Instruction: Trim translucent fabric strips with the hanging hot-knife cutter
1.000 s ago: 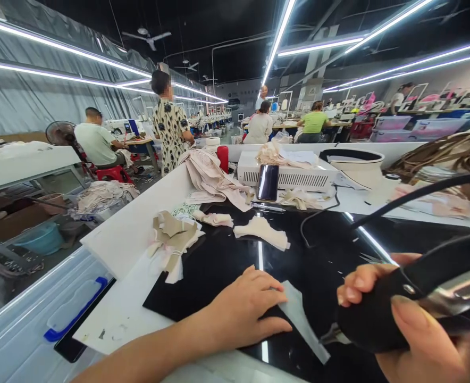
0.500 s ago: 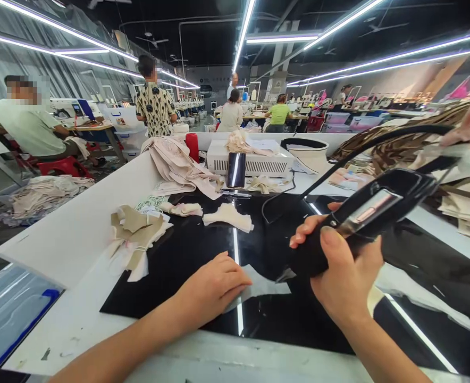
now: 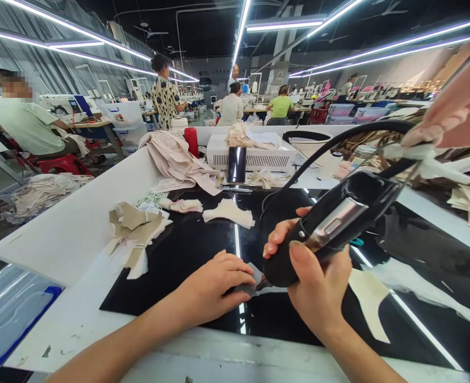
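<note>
Black plastic and a shiny metal strip in the right hand [image 3: 318,290]: grips a handheld tool [image 3: 330,234] near its rounded front end, closed round it with fingers and thumb, and points its small metal tip [image 3: 263,282] down and leftward at a thin grey piece [image 3: 254,270]. Cannot make out for certain any contact between tip and piece. Presses that piece onto a glossy black board [image 3: 179,287] with the left hand [image 3: 219,282], unclenched, loosely bent at the fingers and partly covering it. Has a cream fabric piece [image 3: 229,211] on the board just beyond the left hand, a pinkish bundle [image 3: 181,205] farther left, and tan tied pieces [image 3: 139,229] across the board's left edge. Shows, at the back, a phone [image 3: 237,165] propped upright before a vented white box [image 3: 254,154], beside draped pale fabric [image 3: 175,159] and a red spool [image 3: 191,142]. Shows, to the right of the right hand, a pale yellow piece [image 3: 368,300] and, past it, sheer white cloth [image 3: 422,290]. Includes a black cable [image 3: 338,141] arching above the tool, and, at the upper right, another person's hand [image 3: 442,122] touching a blurred whitish strip [image 3: 416,152].
</note>
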A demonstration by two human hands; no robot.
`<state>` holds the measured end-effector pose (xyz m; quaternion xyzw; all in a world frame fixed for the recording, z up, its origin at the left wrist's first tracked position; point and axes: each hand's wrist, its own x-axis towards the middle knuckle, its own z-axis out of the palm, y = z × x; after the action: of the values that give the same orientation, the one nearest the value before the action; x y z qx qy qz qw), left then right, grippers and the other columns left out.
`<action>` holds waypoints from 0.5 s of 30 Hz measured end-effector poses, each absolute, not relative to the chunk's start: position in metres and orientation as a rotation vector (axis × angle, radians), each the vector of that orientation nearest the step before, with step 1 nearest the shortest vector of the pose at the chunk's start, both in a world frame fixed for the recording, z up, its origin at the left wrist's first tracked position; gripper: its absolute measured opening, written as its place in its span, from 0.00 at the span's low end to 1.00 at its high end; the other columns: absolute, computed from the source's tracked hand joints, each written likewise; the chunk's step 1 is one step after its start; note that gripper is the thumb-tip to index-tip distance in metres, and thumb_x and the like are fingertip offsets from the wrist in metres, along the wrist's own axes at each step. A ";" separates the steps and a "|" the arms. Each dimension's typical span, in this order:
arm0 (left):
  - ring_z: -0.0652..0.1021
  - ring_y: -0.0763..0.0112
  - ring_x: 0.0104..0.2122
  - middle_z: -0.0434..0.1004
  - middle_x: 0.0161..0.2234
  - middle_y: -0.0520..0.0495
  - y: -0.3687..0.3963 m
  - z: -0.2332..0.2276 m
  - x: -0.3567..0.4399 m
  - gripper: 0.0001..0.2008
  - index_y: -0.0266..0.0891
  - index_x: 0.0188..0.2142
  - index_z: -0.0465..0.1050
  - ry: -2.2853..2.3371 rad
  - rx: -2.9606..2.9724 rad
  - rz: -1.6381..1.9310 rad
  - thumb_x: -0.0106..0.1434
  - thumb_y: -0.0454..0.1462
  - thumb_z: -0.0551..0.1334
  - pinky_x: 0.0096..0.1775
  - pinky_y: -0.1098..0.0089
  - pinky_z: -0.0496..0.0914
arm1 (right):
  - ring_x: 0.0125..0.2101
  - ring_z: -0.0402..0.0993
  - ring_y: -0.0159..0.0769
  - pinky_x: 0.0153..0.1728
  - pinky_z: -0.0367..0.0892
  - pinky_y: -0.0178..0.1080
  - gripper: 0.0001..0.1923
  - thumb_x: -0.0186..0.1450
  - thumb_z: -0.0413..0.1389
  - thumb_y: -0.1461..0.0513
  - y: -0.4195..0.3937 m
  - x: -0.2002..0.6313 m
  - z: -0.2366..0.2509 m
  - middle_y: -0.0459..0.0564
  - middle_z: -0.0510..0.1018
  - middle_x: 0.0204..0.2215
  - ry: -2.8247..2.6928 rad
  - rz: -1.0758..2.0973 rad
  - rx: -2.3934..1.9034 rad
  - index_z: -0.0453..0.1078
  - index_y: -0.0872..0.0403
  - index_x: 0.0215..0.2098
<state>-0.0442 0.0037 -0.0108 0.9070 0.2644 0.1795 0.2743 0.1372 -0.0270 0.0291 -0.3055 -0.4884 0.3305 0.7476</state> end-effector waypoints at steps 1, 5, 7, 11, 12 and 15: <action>0.77 0.60 0.58 0.80 0.56 0.45 0.004 -0.011 -0.044 0.12 0.43 0.52 0.78 0.714 2.442 0.484 0.69 0.35 0.68 0.69 0.49 0.59 | 0.25 0.74 0.34 0.27 0.72 0.39 0.20 0.66 0.67 0.55 -0.028 0.138 0.029 0.41 0.77 0.31 -1.064 0.724 -0.674 0.66 0.46 0.52; 0.77 0.60 0.58 0.80 0.57 0.44 0.003 -0.012 -0.045 0.12 0.44 0.53 0.78 0.718 2.453 0.492 0.71 0.37 0.67 0.69 0.49 0.59 | 0.26 0.74 0.35 0.27 0.72 0.41 0.21 0.66 0.67 0.54 -0.031 0.140 0.031 0.41 0.77 0.31 -1.057 0.722 -0.685 0.66 0.46 0.52; 0.77 0.60 0.58 0.80 0.57 0.44 0.003 -0.012 -0.045 0.11 0.44 0.53 0.78 0.715 2.451 0.491 0.71 0.37 0.67 0.69 0.49 0.58 | 0.26 0.74 0.34 0.28 0.72 0.40 0.21 0.66 0.67 0.55 -0.031 0.140 0.031 0.41 0.77 0.31 -1.057 0.727 -0.673 0.66 0.46 0.52; 0.77 0.59 0.59 0.79 0.57 0.44 0.003 -0.011 -0.044 0.12 0.44 0.53 0.78 0.727 2.429 0.468 0.70 0.36 0.68 0.70 0.46 0.56 | 0.26 0.74 0.34 0.27 0.72 0.40 0.19 0.67 0.66 0.56 -0.031 0.139 0.030 0.41 0.77 0.31 -1.065 0.726 -0.671 0.66 0.46 0.52; 0.77 0.59 0.59 0.79 0.57 0.44 0.003 -0.010 -0.044 0.12 0.44 0.53 0.78 0.732 2.426 0.463 0.70 0.36 0.68 0.70 0.46 0.55 | 0.26 0.74 0.34 0.27 0.72 0.39 0.19 0.67 0.66 0.56 -0.030 0.140 0.030 0.41 0.77 0.31 -1.071 0.722 -0.675 0.66 0.46 0.52; 0.77 0.59 0.60 0.79 0.58 0.45 0.002 -0.007 -0.045 0.13 0.44 0.53 0.78 0.746 2.434 0.462 0.70 0.35 0.68 0.70 0.46 0.54 | 0.26 0.74 0.34 0.27 0.72 0.39 0.20 0.67 0.66 0.56 -0.027 0.144 0.029 0.41 0.77 0.32 -1.083 0.704 -0.694 0.66 0.46 0.53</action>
<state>-0.0445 0.0021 -0.0074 0.9048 0.2774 0.1718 0.2736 0.1445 -0.0273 0.0286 -0.3167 -0.4943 0.3213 0.7431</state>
